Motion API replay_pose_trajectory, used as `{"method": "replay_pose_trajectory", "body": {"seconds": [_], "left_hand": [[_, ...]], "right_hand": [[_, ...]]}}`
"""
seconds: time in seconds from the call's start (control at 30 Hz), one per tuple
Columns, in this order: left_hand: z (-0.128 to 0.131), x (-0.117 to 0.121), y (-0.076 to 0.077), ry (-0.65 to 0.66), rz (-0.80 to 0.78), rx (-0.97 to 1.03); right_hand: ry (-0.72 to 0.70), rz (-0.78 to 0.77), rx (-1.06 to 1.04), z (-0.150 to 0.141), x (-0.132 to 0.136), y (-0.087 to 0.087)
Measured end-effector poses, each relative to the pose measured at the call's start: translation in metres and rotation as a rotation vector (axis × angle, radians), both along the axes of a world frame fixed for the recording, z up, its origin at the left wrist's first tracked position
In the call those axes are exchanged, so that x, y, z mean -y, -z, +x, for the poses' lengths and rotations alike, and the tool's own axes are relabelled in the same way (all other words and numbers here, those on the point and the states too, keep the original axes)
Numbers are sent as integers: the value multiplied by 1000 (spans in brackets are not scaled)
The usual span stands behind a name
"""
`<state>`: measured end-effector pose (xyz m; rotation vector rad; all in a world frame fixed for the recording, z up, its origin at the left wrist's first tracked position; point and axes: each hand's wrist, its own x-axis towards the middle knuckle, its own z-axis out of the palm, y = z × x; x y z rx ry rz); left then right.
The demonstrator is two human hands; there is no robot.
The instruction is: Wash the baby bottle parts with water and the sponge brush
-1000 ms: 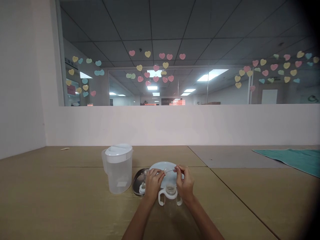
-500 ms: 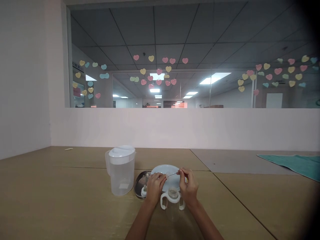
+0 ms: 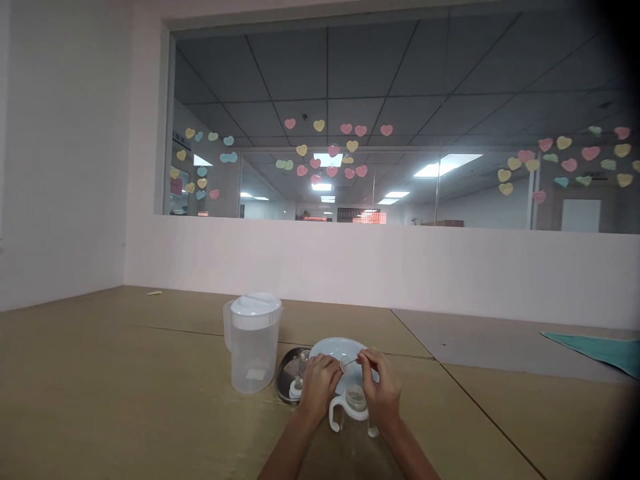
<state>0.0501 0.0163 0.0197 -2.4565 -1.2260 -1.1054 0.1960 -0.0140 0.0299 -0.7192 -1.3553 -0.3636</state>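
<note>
My left hand is closed with its fingertips pinching a small pale round piece, too small to name. A thin stick is pinched in my right hand, its tip reaching toward that piece. Both hands are over the near part of a pale blue plate. Just below them stands an uncapped clear baby bottle with white side handles; my right hand hides part of one handle. Left of my left hand, a round metal tray holds a white-collared bottle part and a small clear piece.
A lidded translucent pitcher stands left of the tray. A teal cloth lies at the far right of the table. A small yellowish scrap is near the wall, below a window with heart stickers.
The camera view has turned slightly, so everything sits a little further right and tilted. Both hands keep their holds, with the stick still pointing at the small piece.
</note>
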Motion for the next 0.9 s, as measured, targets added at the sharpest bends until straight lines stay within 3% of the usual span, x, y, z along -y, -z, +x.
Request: {"method": "replay_pose_trajectory", "body": {"seconds": [0.27,0.43,0.57,0.7,0.8,0.9], "left_hand": [[-3,-6,2,-10,-40,56],[-4,-5,-1,-20,-63,46],[-5,-6,-1,-59,-85,22],[-10,-12,-5,-95,-110,-7],[-10,-18,-16,-101,-146,-71],[-2,-27,-27,-96,-223,-154]], "right_hand": [[18,166,101,-5,14,-13],[51,193,76,-2,20,-18],[25,188,-139,6,15,-17],[12,11,-507,17,3,-15],[32,-224,-488,24,-9,-8],[69,-311,-393,27,-19,2]]}}
